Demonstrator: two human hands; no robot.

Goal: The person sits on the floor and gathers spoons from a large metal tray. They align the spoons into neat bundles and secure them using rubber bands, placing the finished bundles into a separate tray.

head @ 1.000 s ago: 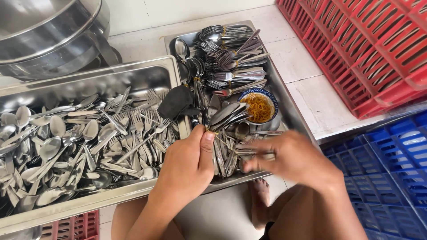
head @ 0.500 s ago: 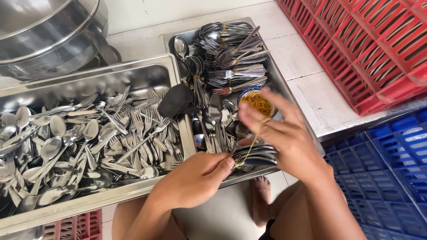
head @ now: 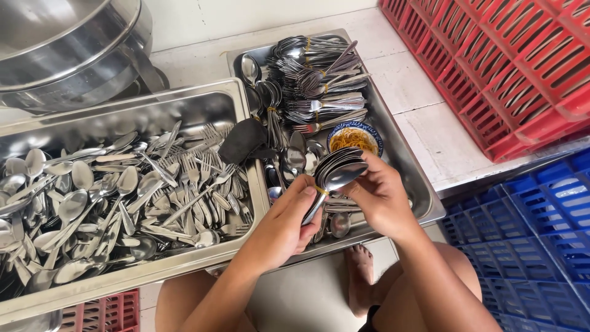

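One banded bundle of steel spoons [head: 332, 178] is gripped above the smaller of two steel trays [head: 412, 184]: left hand [head: 286, 224] closed round the handles, right hand [head: 381, 197] pinching at the bowls. Below it lie several more bundles of spoons and forks [head: 319, 86] and one blue bowl of rubber bands [head: 354, 139]. The larger tray [head: 184, 101] holds loose cutlery beyond counting. One red crate [head: 510, 67] and one blue crate [head: 528, 233] stand to the right.

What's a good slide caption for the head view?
Both hands, left and right, hold a banded spoon bundle over a steel tray.
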